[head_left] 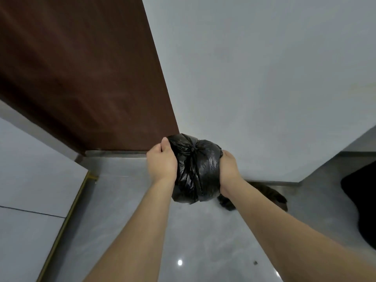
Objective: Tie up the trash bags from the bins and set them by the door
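Observation:
A small black trash bag (196, 169), knotted at its top, hangs in the air between both my hands. My left hand (161, 162) grips its left side and my right hand (228, 171) grips its right side. The bag is held above the grey floor, just in front of the lower corner of the dark brown door (81, 78). Behind my right forearm, a second dark bag (272, 195) lies on the floor against the wall.
A pale grey wall (264, 78) rises to the right of the door. The glossy grey tiled floor (126, 200) stretches below. A black object (362, 202) sits at the right edge. A brass strip (67, 218) runs along the floor at left.

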{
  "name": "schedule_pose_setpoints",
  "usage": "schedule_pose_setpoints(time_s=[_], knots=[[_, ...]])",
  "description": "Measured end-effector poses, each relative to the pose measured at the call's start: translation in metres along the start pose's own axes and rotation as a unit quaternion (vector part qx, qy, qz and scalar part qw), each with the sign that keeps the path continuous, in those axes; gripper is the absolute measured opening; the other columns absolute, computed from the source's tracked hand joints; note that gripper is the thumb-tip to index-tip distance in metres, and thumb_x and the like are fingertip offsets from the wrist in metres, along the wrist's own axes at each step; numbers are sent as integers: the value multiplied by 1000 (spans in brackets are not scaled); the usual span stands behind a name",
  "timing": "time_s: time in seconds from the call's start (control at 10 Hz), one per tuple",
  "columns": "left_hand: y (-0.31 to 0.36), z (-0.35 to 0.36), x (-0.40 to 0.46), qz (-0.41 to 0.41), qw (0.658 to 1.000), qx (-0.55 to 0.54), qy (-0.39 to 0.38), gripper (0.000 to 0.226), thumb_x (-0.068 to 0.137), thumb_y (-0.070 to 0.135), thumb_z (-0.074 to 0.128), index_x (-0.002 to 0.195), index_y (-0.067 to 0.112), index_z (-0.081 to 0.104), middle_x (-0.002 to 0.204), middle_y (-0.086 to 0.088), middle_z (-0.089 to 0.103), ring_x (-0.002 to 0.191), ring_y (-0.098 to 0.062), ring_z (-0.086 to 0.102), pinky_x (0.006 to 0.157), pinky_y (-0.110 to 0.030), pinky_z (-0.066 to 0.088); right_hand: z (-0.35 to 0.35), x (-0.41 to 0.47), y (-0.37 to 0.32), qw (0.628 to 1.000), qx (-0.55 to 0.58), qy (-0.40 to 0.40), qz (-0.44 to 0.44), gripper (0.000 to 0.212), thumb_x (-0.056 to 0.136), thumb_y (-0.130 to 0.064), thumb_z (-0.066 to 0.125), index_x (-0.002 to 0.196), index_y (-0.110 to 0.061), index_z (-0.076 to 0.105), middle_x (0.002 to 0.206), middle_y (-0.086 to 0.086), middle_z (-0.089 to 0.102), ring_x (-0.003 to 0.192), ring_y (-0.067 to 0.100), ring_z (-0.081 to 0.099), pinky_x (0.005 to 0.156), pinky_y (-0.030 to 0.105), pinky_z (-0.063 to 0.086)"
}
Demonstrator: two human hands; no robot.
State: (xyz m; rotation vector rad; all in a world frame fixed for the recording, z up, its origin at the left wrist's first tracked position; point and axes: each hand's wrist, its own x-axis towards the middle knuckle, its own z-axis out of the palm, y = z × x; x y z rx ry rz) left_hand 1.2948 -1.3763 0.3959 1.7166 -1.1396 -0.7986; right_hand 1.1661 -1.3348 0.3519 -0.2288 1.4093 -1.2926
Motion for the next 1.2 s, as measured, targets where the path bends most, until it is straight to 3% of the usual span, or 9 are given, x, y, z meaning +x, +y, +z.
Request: schedule_pose_setpoints(time_s=[0.1, 0.2, 0.3, 0.5, 0.7, 0.9, 1.0, 1.1, 1.2], knots=[[-124, 61, 18, -12, 1000, 19, -8, 50, 99, 33, 46, 57, 14, 26, 52, 1, 25, 50, -15, 23, 50, -30, 21, -29, 90, 100, 999, 28, 1, 33, 13, 70, -31, 48, 69, -19, 54, 78, 8, 56, 79, 26, 51, 75, 37, 43], [-245, 117, 28, -20, 999, 48, -6, 51, 99, 33, 45, 55, 12, 30, 50, 0, 29, 49, -17, 26, 51, -31, 25, -61, 181, 199, 997, 42, 25, 56, 38, 73, -47, 54, 94, -19, 69, 100, 7, 70, 99, 32, 64, 92, 46, 49], [-348, 168, 38, -40, 998, 48, -3, 52, 99, 36, 44, 53, 12, 32, 50, -1, 35, 51, -20, 34, 55, -32, 31, -85, 250, 269, 994, 41, 38, 98, 72, 67, -72, 47, 121, -26, 64, 115, 5, 70, 106, 31, 65, 100, 52, 46], [-466, 233, 75, -39, 998, 56, 1, 54, 99, 35, 45, 52, 13, 27, 47, 0, 29, 48, -21, 28, 52, -32, 26, -117, 370, 372, 998, 8, 32, 62, 105, 40, -98, 47, 129, -41, 56, 131, -12, 60, 124, 21, 54, 111, 50, 33], [-501, 254, 90, -32, 996, 77, 19, 54, 100, 34, 44, 52, 12, 30, 49, -3, 34, 50, -23, 33, 55, -32, 29, -107, 363, 370, 991, -115, 62, -35, 81, 69, -77, 29, 128, -30, 57, 131, -5, 59, 123, 21, 53, 109, 46, 37], [-509, 268, 91, -47, 994, 93, -25, 50, 101, 36, 39, 60, 8, 47, 64, -8, 54, 70, -33, 53, 64, -33, 38, -103, 350, 373, 974, -187, 75, -98, 47, 100, -46, 30, 136, -25, 50, 136, -3, 53, 126, 20, 47, 112, 39, 32], [-507, 268, 88, -48, 993, 92, -54, 46, 101, 39, 34, 91, 5, 63, 91, -10, 64, 88, -31, 58, 73, -31, 37, -104, 346, 374, 964, -216, 85, -128, 46, 101, -42, 30, 137, -22, 50, 137, -1, 53, 128, 20, 46, 112, 39, 31], [-500, 257, 84, -69, 989, 102, -78, 46, 102, 42, 32, 117, 8, 59, 111, -9, 63, 102, -29, 56, 79, -29, 35, -105, 332, 366, 961, -221, 98, -134, 46, 102, -40, 30, 139, -20, 47, 141, 0, 49, 131, 20, 43, 112, 34, 29], [-495, 243, 81, -58, 988, 118, -85, 44, 101, 42, 31, 116, 9, 58, 115, -10, 63, 96, -26, 54, 78, -30, 35, -104, 318, 358, 961, -223, 93, -135, 49, 103, -40, 29, 145, -18, 40, 148, 0, 43, 136, 20, 38, 113, 34, 26]])
